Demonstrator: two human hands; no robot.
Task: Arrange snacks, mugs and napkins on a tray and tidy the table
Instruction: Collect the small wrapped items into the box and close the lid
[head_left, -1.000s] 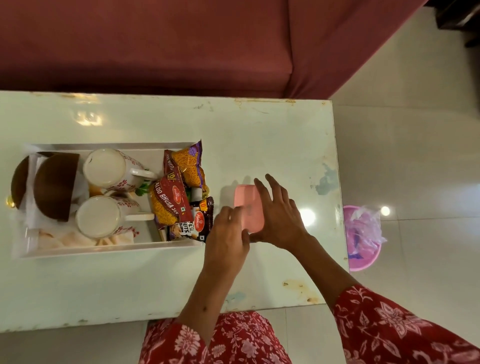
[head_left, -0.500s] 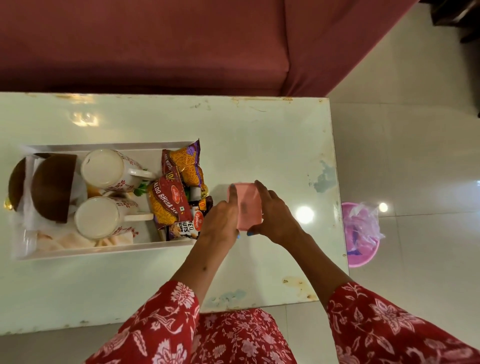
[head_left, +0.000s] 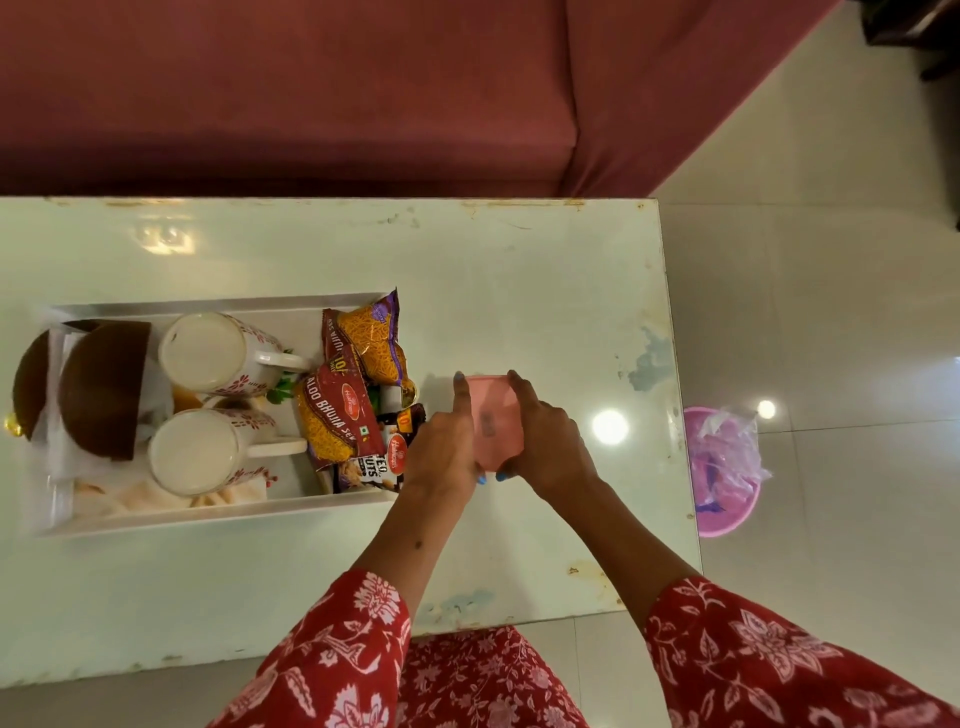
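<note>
Looks like both hands are squaring up the pink folded napkin (head_left: 493, 421) on the surface (head_left: 519, 291), just right of the tray (head_left: 218, 512), probably to crease it before loading. Left hand (head_left: 447, 441) pinches its left edge, right hand (head_left: 545, 441) pinches the right edge, so the napkin sits between them. Tray's packed: two mugs (head_left: 202, 353), snack packets (head_left: 337, 415) crowding the right end.

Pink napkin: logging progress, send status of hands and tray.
Left hand and right hand both hold the pink napkin over the table. Tray holds mugs and snacks. Nothing in the way.
</note>
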